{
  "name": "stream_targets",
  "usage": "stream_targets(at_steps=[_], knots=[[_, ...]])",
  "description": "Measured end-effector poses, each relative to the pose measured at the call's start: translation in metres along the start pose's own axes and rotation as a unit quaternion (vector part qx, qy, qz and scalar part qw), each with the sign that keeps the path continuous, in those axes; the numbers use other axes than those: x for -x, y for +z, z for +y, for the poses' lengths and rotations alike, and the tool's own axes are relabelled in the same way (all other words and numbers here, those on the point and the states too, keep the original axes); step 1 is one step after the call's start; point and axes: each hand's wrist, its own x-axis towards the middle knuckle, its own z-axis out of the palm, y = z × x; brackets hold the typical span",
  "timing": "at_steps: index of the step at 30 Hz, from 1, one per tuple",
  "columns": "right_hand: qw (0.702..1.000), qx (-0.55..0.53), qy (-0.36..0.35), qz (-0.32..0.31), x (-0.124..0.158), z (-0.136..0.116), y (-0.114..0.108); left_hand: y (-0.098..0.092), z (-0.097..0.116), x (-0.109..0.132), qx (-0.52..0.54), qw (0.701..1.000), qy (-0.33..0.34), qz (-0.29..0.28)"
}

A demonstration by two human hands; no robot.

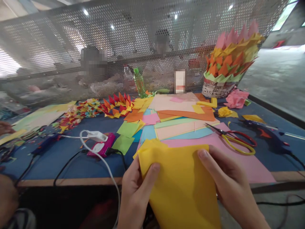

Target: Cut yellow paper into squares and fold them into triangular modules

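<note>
A sheet of yellow paper (pixel 183 184) hangs between my hands at the table's front edge, its lower end running out of view. My left hand (pixel 139 187) grips its upper left corner, thumb on the near face. On the upper right corner, my right hand (pixel 226 178) pinches the sheet between thumb and fingers. Behind the left corner lie more yellow pieces (pixel 151 144); whether they are held too, I cannot tell. Beyond the sheet are stacked coloured papers (pixel 176 130) and scissors (pixel 228 136) with red and yellow handles.
A pink power strip (pixel 101 146) with cables sits left, near a glue gun (pixel 46 143). Another glue gun (pixel 269 135) lies right. A folded-paper basket (pixel 228 63) and a green bottle (pixel 139 83) stand by the perforated metal screen (pixel 133 41). Another person's hand (pixel 6 128) shows far left.
</note>
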Motion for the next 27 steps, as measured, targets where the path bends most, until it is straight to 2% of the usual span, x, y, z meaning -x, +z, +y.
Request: stream_targets(at_steps=[14,20,24,27], knots=[[0.999,0.022,-0.006,0.023,0.006,0.001,-0.003,0.0,-0.005,0.001,-0.01,1.0,0.013,0.004],[0.99,0.096,-0.083,0.062,0.002,-0.003,-0.005,0.001,-0.002,0.005,-0.027,1.0,0.005,-0.001],[0.97,0.169,-0.142,0.106,-0.005,-0.005,-0.016,-0.004,-0.001,0.004,-0.049,0.998,0.015,-0.031],[0.957,0.204,-0.163,0.124,-0.007,-0.005,-0.026,-0.007,-0.003,0.002,-0.101,0.994,0.038,-0.03]])
